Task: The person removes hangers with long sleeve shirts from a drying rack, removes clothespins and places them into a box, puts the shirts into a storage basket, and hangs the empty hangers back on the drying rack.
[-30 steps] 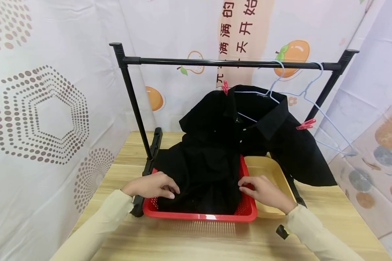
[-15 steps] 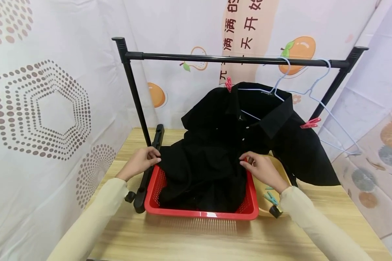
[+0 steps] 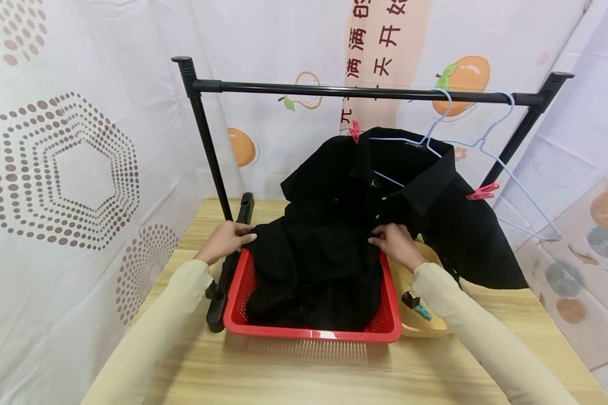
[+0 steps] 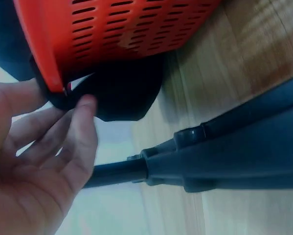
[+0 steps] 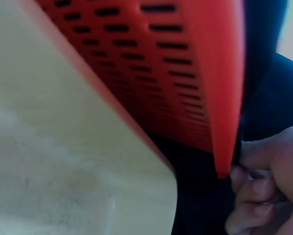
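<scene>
A heap of black cloth (image 3: pixel 314 270), some black garment, fills the red basket (image 3: pixel 311 333) and hangs over its far rim. My left hand (image 3: pixel 226 242) pinches the cloth at the far left corner, thumb against fingers; the left wrist view shows the dark fabric (image 4: pixel 124 93) draped below the rim there. At the far right corner my right hand (image 3: pixel 397 246) grips the cloth, its fingers (image 5: pixel 256 188) curled right beside the rim. Behind the basket a black short-sleeved shirt (image 3: pixel 450 225) hangs on a light blue hanger, held by pink clothespins (image 3: pixel 483 192).
A black rack with a crossbar (image 3: pixel 304 89) spans the table. A second light blue hanger (image 3: pixel 496 125) carries nothing. Beside the basket sits a yellow tray (image 3: pixel 425 331) with teal clothespins (image 3: pixel 423 311). The rack's left foot (image 3: pixel 217 315) lies close to the basket.
Both hands have moved from the near part of the basket to its far corners and taken hold of the black cloth there. The hung shirt stays in place.
</scene>
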Demonstrator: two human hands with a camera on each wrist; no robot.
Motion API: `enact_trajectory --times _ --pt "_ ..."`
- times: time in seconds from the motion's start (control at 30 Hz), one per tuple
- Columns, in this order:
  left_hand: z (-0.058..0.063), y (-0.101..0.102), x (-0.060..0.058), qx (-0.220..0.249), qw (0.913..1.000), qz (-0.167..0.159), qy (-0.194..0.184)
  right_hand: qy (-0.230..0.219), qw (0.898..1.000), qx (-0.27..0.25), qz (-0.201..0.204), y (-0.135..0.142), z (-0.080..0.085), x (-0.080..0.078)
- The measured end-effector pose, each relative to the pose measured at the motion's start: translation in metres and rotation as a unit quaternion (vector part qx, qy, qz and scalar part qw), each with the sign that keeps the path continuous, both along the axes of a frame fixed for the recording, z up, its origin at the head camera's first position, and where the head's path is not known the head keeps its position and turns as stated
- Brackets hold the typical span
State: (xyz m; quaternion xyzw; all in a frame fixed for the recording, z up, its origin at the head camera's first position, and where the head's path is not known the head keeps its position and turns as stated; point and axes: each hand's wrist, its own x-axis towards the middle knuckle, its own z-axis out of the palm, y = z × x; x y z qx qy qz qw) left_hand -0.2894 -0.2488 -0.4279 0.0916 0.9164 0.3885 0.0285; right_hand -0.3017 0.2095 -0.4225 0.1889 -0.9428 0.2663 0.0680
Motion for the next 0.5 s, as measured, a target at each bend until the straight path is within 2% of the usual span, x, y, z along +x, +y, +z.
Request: enact_trajectory --times 0.13,0.3,0.4,0.5 --pt "0.003 0.006 -0.004 -0.034 0.9974 0.019 0.060 0.022 1.000 0.008 -0.016 -0.004 0.002 -0.002" --pt "0.006 0.008 -0.008 -0.083 0.9847 0.050 0.145 0.043 0.999 -0.002 -0.018 -0.007 0.007 -0.007" --pt "0.012 0.010 -0.008 -0.074 0.9806 0.071 0.167 0.056 0.998 -0.035 -0.018 -0.010 0.010 -0.008" --pt "0.021 0.012 -0.007 -0.041 0.9752 0.093 0.196 0.053 0.995 -0.080 -0.024 -0.015 0.019 -0.005"
